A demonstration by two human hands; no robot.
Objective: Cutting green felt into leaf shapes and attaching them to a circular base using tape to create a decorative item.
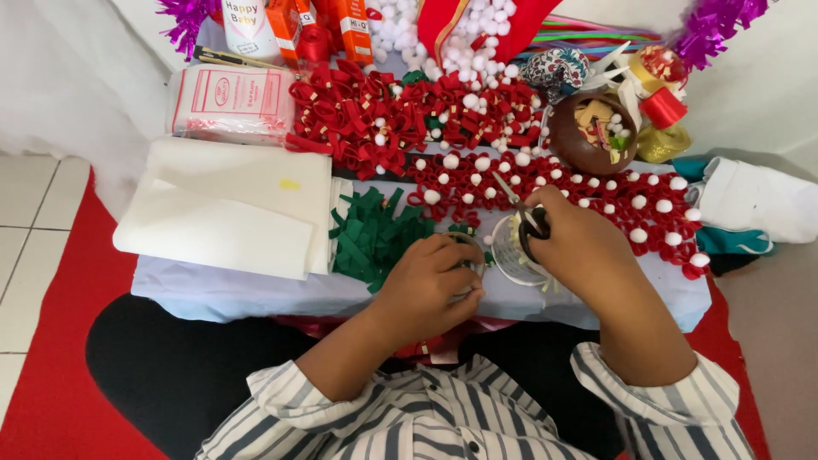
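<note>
Scissors over cup, hands at the table's near edge

Your right hand [579,243] is closed through the black handles of the scissors [521,213], blades pointing away, above the clear plastic cup [511,255], probably so that trimmings fall into it. Your left hand [430,285] is curled around a small piece just beside the cup; what it pinches cannot be made out. Green ribbon loops [371,234] lie within reach to its left, beside folded white sheets [226,204]. Beyond them lie red ribbon bows with white pompoms [511,179], then a brown bowl [588,132]. At the far edge stand a flat white packet with red print [232,100] and upright orange cartons [354,25].
</note>
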